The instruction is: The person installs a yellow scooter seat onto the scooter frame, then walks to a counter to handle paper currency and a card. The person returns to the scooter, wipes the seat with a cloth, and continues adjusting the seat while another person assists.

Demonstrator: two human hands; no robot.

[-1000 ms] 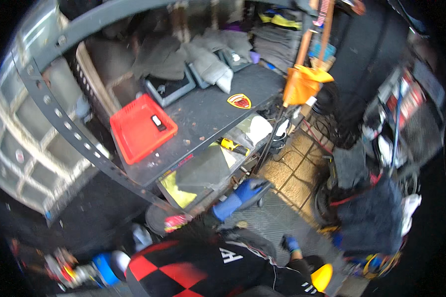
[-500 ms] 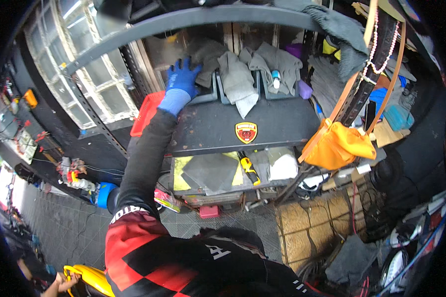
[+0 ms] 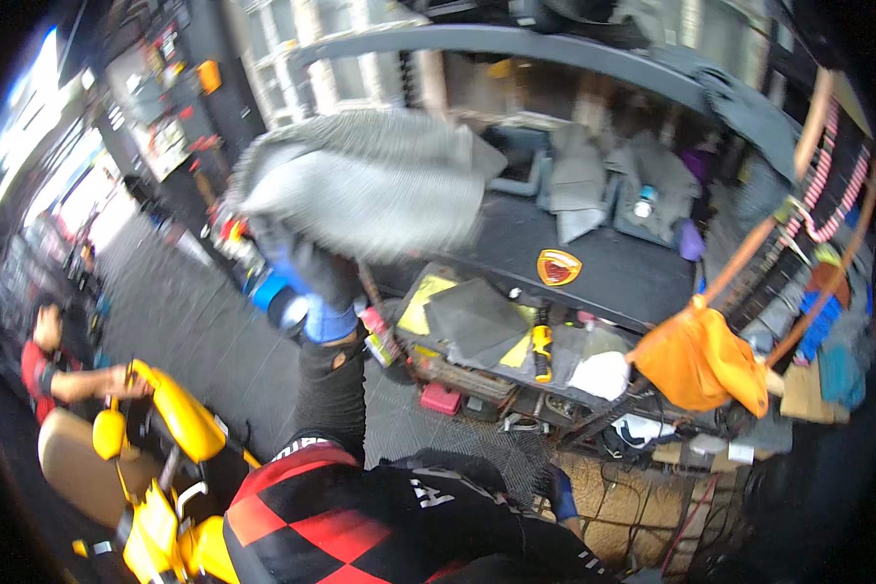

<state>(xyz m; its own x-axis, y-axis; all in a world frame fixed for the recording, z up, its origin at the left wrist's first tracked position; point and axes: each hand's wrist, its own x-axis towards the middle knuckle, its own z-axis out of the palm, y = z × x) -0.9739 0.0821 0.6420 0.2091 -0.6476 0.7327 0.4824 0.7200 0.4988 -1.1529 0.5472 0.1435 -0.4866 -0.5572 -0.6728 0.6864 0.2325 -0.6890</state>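
Left hand: the left hand (image 3: 307, 277), in a blue glove, was raised above the black sleeve and was closed on the lower edge of a grey cloth (image 3: 360, 180).
Cloth position: the grey cloth was held up in the air, in front of the shelving unit (image 3: 594, 263) and left of its dark middle shelf — clear of every surface.
Cloth axis: its long axis was seen running roughly left to right, slightly tilted, with the right end pointed toward the shelf and the left end toward the walkway; the outline was blurred, so folds could not be told.
Right hand: the right hand (image 3: 560, 492), also blue-gloved, was seen low beside the torso; whether it was open or closed could not be told.
Shelf: folded grey cloths (image 3: 594, 180), a yellow-and-black tool (image 3: 542, 346) and an orange bag (image 3: 701, 360) hung at the right were noted.
Surroundings: a yellow scooter (image 3: 156, 467) stood at the lower left — another person in red sat beyond it.
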